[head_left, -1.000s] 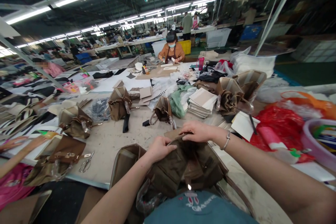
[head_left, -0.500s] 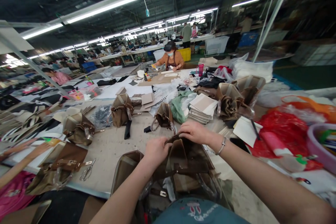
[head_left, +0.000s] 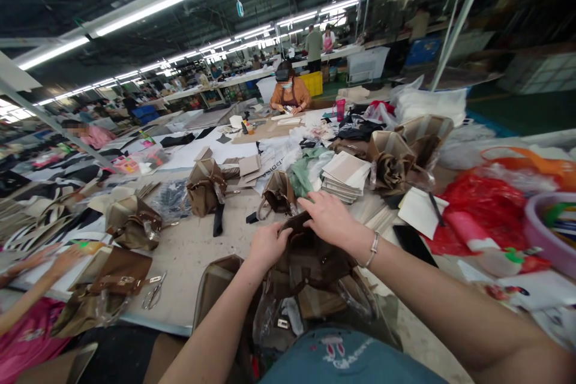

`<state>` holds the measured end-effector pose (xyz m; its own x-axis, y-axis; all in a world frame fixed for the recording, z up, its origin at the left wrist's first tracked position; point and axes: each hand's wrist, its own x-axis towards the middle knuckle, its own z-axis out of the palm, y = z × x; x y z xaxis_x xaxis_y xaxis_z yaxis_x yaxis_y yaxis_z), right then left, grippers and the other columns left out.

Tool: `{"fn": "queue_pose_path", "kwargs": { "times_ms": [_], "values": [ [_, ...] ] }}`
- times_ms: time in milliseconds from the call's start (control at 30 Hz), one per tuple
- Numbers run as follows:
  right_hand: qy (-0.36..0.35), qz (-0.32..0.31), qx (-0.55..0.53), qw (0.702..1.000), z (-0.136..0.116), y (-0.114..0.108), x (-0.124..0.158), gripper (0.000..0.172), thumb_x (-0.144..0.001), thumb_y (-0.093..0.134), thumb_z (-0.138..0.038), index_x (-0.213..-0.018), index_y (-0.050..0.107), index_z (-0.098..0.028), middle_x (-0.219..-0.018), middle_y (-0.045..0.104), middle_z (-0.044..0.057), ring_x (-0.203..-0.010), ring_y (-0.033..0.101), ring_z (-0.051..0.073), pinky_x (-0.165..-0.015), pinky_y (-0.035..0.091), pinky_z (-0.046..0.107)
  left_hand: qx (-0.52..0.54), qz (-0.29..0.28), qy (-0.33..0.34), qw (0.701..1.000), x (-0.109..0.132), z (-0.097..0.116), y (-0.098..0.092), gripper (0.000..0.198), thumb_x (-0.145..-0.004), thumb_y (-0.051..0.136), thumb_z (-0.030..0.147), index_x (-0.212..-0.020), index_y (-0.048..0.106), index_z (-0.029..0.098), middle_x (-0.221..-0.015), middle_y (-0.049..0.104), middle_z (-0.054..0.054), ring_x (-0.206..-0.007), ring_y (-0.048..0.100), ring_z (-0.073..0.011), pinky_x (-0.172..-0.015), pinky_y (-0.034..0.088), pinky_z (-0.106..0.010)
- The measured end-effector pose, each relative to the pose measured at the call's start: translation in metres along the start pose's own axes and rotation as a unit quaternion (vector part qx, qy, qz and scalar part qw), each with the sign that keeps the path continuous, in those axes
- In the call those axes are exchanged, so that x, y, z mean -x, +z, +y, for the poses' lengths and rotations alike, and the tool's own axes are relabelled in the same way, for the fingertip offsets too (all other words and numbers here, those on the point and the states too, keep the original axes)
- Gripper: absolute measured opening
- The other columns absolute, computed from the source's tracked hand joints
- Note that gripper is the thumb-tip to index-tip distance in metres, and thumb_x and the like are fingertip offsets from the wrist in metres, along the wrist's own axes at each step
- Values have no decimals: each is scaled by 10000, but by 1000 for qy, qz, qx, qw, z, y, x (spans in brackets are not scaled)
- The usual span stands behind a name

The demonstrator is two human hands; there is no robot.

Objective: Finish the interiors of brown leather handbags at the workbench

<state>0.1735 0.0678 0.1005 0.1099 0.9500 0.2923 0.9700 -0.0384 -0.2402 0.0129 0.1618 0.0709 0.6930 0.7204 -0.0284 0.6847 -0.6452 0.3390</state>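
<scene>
Fingers (head_left: 308,200) are closed on the upper edge of the brown bag (head_left: 320,265) at six o'clock, left hand (head_left: 266,244) pinched tight, right hand (head_left: 332,220) more spread; open tabletop (head_left: 184,264) is bounded by scissors (head_left: 155,293) toward nine.

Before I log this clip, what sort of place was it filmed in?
Most likely a bag-making workshop: several brown bags sit around the worktable, scissors lie beside one, and behind, people work at long benches under tube lights.

Brown bag (head_left: 317,267), teal top (head_left: 360,366), lilac basin (head_left: 533,225).
</scene>
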Motion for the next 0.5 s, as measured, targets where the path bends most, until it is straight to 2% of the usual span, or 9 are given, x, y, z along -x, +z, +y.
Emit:
{"fn": "queue_pose_path", "kwargs": {
  "times_ms": [67, 133, 200, 333, 433, 500],
  "values": [
    [11, 1, -8, 1000, -22, -1, 16, 282, -821, 579, -296, -1081, 542, -194, -999, 578, 123, -955, 519, 263, -806, 392, 362, -13, -1, -5, 1000, -6, -2, 1, 323, -841, 433, 362, -792, 682, 161, -715, 664, -81, -679, 580, -190, -594, 334, -259],
    [14, -51, -38, 998, -37, 5, 33, 231, -863, 507, -298, -1075, 522, -206, -951, 591, 94, -870, 560, 227, -740, 414, 325, -32, -9, -6, 999, -12, -2, 1, 297, -826, 450, 342, -772, 678, 160, -729, 666, -87, -700, 584, -197, -601, 340, -262],
    [55, -97, -44, 993, -42, 17, 43, 260, -861, 506, -303, -1095, 492, -191, -961, 593, 86, -811, 590, 212, -673, 425, 303, -44, -20, -5, 999, -18, -1, -1, 268, -803, 479, 337, -761, 679, 164, -722, 666, -83, -706, 583, -202, -600, 342, -263],
    [148, -101, -19, 984, -26, 39, 37, 286, -864, 500, -344, -1062, 480, -139, -988, 594, 119, -850, 607, 229, -686, 430, 303, -5, -77, 23, 997, -29, 2, -7, 225, -762, 526, 330, -728, 679, 167, -651, 636, -35, -648, 558, -169, -563, 333, -240],
    [163, -91, -25, 982, -13, 42, 22, 281, -874, 473, -386, -985, 518, -131, -943, 619, 122, -886, 606, 234, -734, 428, 303, 56, -125, 62, 989, -35, 0, -8, 206, -740, 543, 313, -692, 670, 158, -607, 601, -2, -607, 535, -145, -529, 324, -222],
    [169, -87, -36, 981, -11, 41, 15, 275, -880, 456, -388, -952, 538, -135, -935, 632, 123, -894, 607, 227, -750, 427, 299, 85, -130, 70, 985, -37, -2, -7, 206, -735, 544, 312, -701, 673, 154, -615, 602, 3, -609, 536, -143, -525, 330, -218]
  ]
}}
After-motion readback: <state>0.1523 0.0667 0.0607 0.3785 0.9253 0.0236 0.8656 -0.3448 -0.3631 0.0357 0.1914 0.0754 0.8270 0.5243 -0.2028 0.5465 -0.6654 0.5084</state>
